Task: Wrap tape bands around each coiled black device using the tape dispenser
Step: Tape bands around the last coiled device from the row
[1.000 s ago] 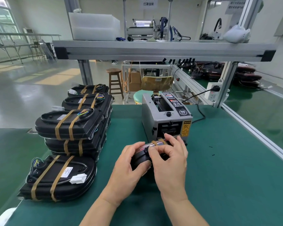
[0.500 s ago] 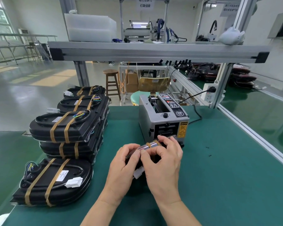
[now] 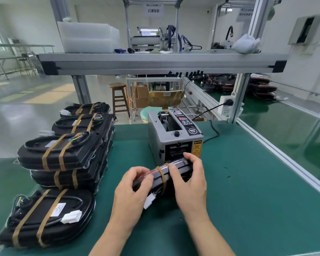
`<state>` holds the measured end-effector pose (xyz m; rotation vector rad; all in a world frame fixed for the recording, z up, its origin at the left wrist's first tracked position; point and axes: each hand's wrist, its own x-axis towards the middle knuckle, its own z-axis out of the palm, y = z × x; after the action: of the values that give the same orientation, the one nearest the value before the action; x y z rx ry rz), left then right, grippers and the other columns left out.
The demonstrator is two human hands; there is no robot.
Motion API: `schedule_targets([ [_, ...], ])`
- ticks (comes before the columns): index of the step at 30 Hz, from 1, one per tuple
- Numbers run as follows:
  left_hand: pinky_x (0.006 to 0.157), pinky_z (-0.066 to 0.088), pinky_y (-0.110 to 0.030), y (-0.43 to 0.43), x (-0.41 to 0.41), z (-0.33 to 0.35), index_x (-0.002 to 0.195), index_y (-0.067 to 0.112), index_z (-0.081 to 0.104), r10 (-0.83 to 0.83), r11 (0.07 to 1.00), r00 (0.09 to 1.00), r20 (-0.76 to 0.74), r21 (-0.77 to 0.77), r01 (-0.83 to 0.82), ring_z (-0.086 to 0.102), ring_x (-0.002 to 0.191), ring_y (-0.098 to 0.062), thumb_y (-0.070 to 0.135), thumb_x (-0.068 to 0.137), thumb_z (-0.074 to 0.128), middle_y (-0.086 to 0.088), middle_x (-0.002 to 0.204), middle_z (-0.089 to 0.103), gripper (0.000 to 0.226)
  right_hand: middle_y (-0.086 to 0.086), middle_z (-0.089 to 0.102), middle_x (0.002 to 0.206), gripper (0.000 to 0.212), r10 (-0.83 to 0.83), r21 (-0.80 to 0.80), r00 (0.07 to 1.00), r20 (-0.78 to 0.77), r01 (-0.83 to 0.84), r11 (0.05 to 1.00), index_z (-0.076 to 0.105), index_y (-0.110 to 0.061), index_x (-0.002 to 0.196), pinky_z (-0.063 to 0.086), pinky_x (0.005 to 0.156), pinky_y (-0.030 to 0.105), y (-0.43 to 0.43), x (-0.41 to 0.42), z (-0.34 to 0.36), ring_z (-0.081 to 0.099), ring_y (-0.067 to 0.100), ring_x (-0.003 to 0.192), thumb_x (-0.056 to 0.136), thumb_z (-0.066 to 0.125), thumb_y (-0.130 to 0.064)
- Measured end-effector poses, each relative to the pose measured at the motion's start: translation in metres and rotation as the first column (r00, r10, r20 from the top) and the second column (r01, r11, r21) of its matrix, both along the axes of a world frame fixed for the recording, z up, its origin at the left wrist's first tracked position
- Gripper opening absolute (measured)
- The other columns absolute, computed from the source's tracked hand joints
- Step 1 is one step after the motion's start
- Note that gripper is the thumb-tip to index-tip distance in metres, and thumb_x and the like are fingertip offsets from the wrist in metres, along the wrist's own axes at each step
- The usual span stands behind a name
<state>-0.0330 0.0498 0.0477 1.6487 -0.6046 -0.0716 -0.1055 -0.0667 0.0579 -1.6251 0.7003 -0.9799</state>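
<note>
Both your left hand [image 3: 131,191] and right hand [image 3: 190,183] clasp the coiled black device [image 3: 181,168] just before the tape dispenser [image 3: 174,141]. One tape band [image 3: 163,179] circles it; the stacked devices [image 3: 63,152] at left carry two, so a second is likely left to do.
</note>
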Motion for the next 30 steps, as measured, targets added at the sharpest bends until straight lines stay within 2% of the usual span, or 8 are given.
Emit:
schedule_targets([
  [3,0.069,0.046,-0.012,-0.001,0.002,0.002,0.084,0.027,0.067,0.033,0.998,0.999,0.001,-0.049,-0.033,0.063,0.077,-0.008,0.038,0.077,0.065,0.008,0.081,0.068,0.013,-0.017,0.058,0.118,0.048,-0.022,0.078,0.999,0.030,0.019,0.997,0.052,-0.034,0.123,0.042,0.094,0.015,-0.001,0.004,-0.001,0.055,-0.002,0.109,0.083,0.077,-0.026],
  [6,0.067,0.047,-0.013,0.005,0.009,0.000,0.081,0.022,0.069,0.034,0.996,0.999,0.005,-0.087,-0.033,0.063,0.073,-0.011,0.034,0.076,0.068,0.002,0.077,0.069,0.013,-0.013,0.065,0.107,0.032,-0.042,0.254,0.994,0.099,0.015,0.967,0.059,-0.030,0.111,0.048,0.093,0.025,-0.009,0.007,-0.001,0.061,0.003,0.101,0.085,0.075,-0.022],
  [11,0.067,0.047,-0.011,0.012,0.016,0.001,0.078,0.023,0.069,0.030,0.992,0.999,-0.015,-0.126,-0.031,0.062,0.070,-0.006,0.031,0.074,0.071,0.002,0.076,0.069,0.009,0.001,0.068,0.077,0.008,-0.055,0.563,0.988,0.144,-0.036,0.826,0.069,-0.014,0.089,0.049,0.050,0.018,-0.044,0.020,0.005,0.062,0.009,0.063,0.092,0.063,-0.009],
  [15,0.068,0.048,-0.013,0.010,0.015,0.002,0.078,0.024,0.070,0.010,0.994,1.000,0.000,-0.105,-0.010,0.063,0.071,-0.009,0.031,0.074,0.070,0.001,0.077,0.070,0.008,0.003,0.063,0.069,0.006,-0.055,0.563,0.998,0.038,0.024,0.826,0.071,-0.007,0.088,0.045,0.048,0.024,-0.061,0.036,0.006,0.055,0.012,0.054,0.090,0.065,-0.006],
  [19,0.079,0.050,-0.015,0.012,0.015,0.001,0.087,0.032,0.072,0.009,0.999,1.000,0.016,-0.054,-0.008,0.066,0.085,-0.012,0.029,0.081,0.073,0.002,0.088,0.072,0.006,0.004,0.069,0.071,0.007,-0.078,0.530,0.997,-0.011,0.072,0.845,0.074,-0.009,0.086,0.055,0.068,0.034,-0.066,0.045,0.004,0.062,0.019,0.064,0.087,0.074,-0.016],
  [22,0.093,0.048,-0.032,0.013,0.010,-0.001,0.106,0.030,0.072,0.069,0.995,0.968,0.242,0.059,-0.086,0.064,0.102,-0.012,0.045,0.087,0.057,0.011,0.102,0.069,0.028,0.007,0.074,0.088,0.008,-0.091,0.477,0.995,-0.042,0.100,0.873,0.072,-0.016,0.079,0.057,0.082,0.038,-0.067,0.049,0.007,0.069,0.026,0.089,0.084,0.077,-0.019],
  [25,0.095,0.046,-0.045,0.011,0.007,0.000,0.118,0.024,0.069,0.050,0.974,0.914,0.402,0.185,-0.134,0.059,0.106,-0.010,0.049,0.093,0.040,0.017,0.108,0.063,0.046,0.007,0.073,0.092,0.012,-0.113,0.450,0.991,-0.073,0.134,0.883,0.069,-0.019,0.074,0.054,0.077,0.032,-0.067,0.050,0.008,0.068,0.025,0.091,0.082,0.078,-0.019],
  [30,0.092,0.044,-0.041,0.010,0.005,0.005,0.117,0.014,0.066,0.001,0.892,0.805,0.593,0.364,-0.269,0.059,0.099,-0.019,0.066,0.077,0.053,0.007,0.106,0.061,0.067,0.008,0.073,0.089,0.013,-0.125,0.425,0.984,-0.127,0.168,0.889,0.068,-0.019,0.072,0.055,0.066,0.030,-0.069,0.052,0.012,0.069,0.027,0.082,0.082,0.076,-0.017],
])
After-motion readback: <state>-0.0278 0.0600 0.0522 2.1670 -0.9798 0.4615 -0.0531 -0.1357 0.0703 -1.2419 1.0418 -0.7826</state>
